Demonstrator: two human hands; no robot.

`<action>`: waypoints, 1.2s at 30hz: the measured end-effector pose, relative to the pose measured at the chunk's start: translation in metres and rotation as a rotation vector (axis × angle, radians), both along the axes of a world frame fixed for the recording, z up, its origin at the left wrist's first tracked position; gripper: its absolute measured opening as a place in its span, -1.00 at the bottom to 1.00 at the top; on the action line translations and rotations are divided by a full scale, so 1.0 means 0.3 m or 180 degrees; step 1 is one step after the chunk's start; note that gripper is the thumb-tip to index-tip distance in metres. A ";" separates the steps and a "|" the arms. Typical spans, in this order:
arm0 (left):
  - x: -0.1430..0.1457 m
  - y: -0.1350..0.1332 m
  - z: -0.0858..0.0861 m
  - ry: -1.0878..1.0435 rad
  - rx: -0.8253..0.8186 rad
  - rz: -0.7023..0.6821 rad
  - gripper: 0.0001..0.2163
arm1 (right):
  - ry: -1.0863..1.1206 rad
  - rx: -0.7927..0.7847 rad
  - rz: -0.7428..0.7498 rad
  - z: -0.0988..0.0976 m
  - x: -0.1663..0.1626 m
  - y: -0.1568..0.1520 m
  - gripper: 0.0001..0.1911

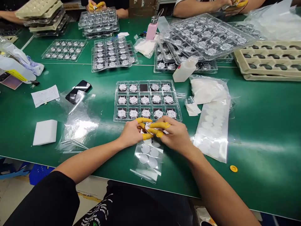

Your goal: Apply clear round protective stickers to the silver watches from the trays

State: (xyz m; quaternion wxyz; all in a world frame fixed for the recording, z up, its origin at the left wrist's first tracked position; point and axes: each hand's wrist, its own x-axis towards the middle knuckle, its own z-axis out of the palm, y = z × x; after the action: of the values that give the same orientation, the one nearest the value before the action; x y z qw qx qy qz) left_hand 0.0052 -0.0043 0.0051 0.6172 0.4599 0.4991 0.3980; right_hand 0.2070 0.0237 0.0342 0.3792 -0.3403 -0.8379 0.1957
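Observation:
In yellow finger cots, my left hand (132, 132) grips a small round watch case (148, 126) by its edge. The fingers of my right hand (175, 133) close on the same watch case from the other side, pressed to its face. Just beyond both hands lies a clear plastic tray (115, 103) with watch cases in its pockets; one back-row pocket (143, 87) shows only its dark bottom. Below my hands is a clear sheet of round white stickers (148, 157), its upper end partly hidden by my fingers.
A bag with white round stickers (213, 125) lies to the right, beside a white bottle (185, 69). Stacked watch trays (207, 36) stand behind. To the left are a phone (78, 91), crumpled clear film (78, 128) and a white block (45, 132). Co-workers' hands (96, 5) show across the table.

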 end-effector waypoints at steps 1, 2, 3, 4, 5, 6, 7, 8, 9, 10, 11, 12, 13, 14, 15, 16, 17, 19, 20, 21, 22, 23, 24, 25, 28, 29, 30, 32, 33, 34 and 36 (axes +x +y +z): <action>0.000 0.001 0.003 -0.0026 -0.0023 -0.0019 -0.42 | -0.0085 0.0153 -0.0024 -0.013 -0.027 -0.005 -0.87; 0.000 0.001 0.007 -0.0045 -0.0052 -0.0023 -0.43 | -0.0199 0.0283 -0.0098 -0.023 -0.041 -0.008 -0.86; -0.001 0.002 0.010 -0.0061 -0.0082 -0.0003 -0.43 | -0.0321 0.0398 -0.0179 -0.031 -0.044 -0.010 -0.87; -0.001 0.003 0.013 -0.0078 -0.0113 0.0027 -0.42 | -0.0435 0.0493 -0.0246 -0.035 -0.041 -0.010 -0.87; -0.001 0.003 0.015 -0.0093 -0.0146 0.0053 -0.42 | -0.0524 0.0569 -0.0275 -0.037 -0.033 -0.011 -0.89; 0.000 0.003 0.017 -0.0103 -0.0175 0.0065 -0.41 | -0.0574 0.0654 -0.0251 -0.036 -0.026 -0.010 -0.90; 0.000 0.004 0.017 -0.0108 -0.0190 0.0056 -0.41 | -0.0603 0.0763 -0.0188 -0.034 -0.022 -0.009 -0.92; 0.001 0.004 0.016 -0.0108 -0.0199 0.0026 -0.41 | -0.0631 0.0898 -0.0127 -0.032 -0.020 -0.008 -0.94; 0.001 0.005 0.015 -0.0103 -0.0207 -0.0007 -0.41 | -0.0665 0.1044 -0.0103 -0.029 -0.021 -0.006 -0.95; 0.001 0.005 0.014 -0.0090 -0.0215 -0.0029 -0.40 | -0.0707 0.1183 -0.0135 -0.027 -0.024 -0.004 -0.96; 0.001 0.006 0.012 -0.0078 -0.0218 -0.0029 -0.40 | -0.0756 0.1291 -0.0220 -0.026 -0.026 -0.001 -0.96; 0.001 0.006 0.011 -0.0080 -0.0217 -0.0016 -0.39 | -0.0798 0.1354 -0.0324 -0.025 -0.028 0.000 -0.95; 0.001 0.006 0.010 -0.0095 -0.0218 0.0003 -0.39 | -0.0826 0.1363 -0.0384 -0.024 -0.028 0.000 -0.95; 0.001 0.005 0.008 -0.0115 -0.0222 -0.0006 -0.39 | -0.0829 0.1355 -0.0364 -0.024 -0.027 -0.001 -0.96; 0.001 0.004 0.006 -0.0137 -0.0215 -0.0036 -0.39 | -0.0822 0.1345 -0.0283 -0.025 -0.025 -0.003 -0.95; 0.001 0.003 0.004 -0.0158 -0.0196 -0.0071 -0.39 | -0.0807 0.1337 -0.0208 -0.025 -0.023 -0.006 -0.93; 0.002 0.002 0.000 -0.0171 -0.0173 -0.0097 -0.40 | -0.0794 0.1320 -0.0189 -0.026 -0.023 -0.009 -0.92; 0.003 0.001 -0.007 -0.0182 -0.0141 -0.0091 -0.40 | -0.0782 0.1177 -0.0309 -0.026 -0.026 -0.017 -0.90; 0.003 0.001 -0.010 -0.0195 -0.0133 -0.0067 -0.41 | -0.0773 0.1038 -0.0353 -0.027 -0.030 -0.020 -0.90; 0.003 0.000 -0.013 -0.0212 -0.0132 -0.0051 -0.41 | -0.0762 0.0855 -0.0326 -0.027 -0.035 -0.023 -0.91; 0.004 -0.001 -0.014 -0.0228 -0.0139 -0.0058 -0.41 | -0.0749 0.0674 -0.0242 -0.028 -0.039 -0.024 -0.90; 0.004 -0.002 -0.015 -0.0243 -0.0142 -0.0074 -0.41 | -0.0743 0.0532 -0.0180 -0.029 -0.040 -0.023 -0.89; 0.004 -0.003 -0.014 -0.0248 -0.0134 -0.0081 -0.41 | -0.0748 0.0439 -0.0220 -0.030 -0.035 -0.020 -0.87; 0.005 -0.005 -0.013 -0.0245 -0.0115 -0.0082 -0.41 | -0.0776 0.0392 -0.0386 -0.029 -0.022 -0.014 -0.85; 0.004 -0.014 -0.005 -0.0111 0.0153 -0.0041 -0.41 | -0.0976 0.0307 -0.1096 -0.012 0.069 0.014 -0.80; 0.003 -0.018 -0.003 0.0001 0.0359 -0.0036 -0.42 | -0.1042 0.0258 -0.1195 -0.001 0.108 0.020 -0.79; 0.002 -0.022 -0.002 0.0140 0.0617 -0.0048 -0.45 | -0.1071 0.0217 -0.1217 0.011 0.144 0.023 -0.79; -0.001 -0.029 -0.003 0.0445 0.1213 -0.0094 -0.54 | -0.0915 0.0066 -0.1103 0.036 0.186 0.014 -0.75; -0.002 -0.033 -0.004 0.0567 0.1487 -0.0129 -0.58 | -0.0779 -0.0111 -0.0947 0.046 0.188 0.004 -0.69; -0.003 -0.035 -0.007 0.0650 0.1728 -0.0156 -0.61 | -0.0648 -0.0345 -0.0751 0.054 0.180 -0.009 -0.64; -0.006 -0.038 -0.012 0.0717 0.2067 -0.0150 -0.63 | -0.0528 -0.0861 -0.0357 0.059 0.143 -0.034 -0.64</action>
State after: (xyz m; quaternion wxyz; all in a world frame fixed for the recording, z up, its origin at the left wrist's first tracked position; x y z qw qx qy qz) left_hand 0.0035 -0.0158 0.0016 0.3886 0.6849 0.4006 0.4685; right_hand 0.2500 0.0134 0.0518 0.2698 -0.4495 -0.8120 0.2565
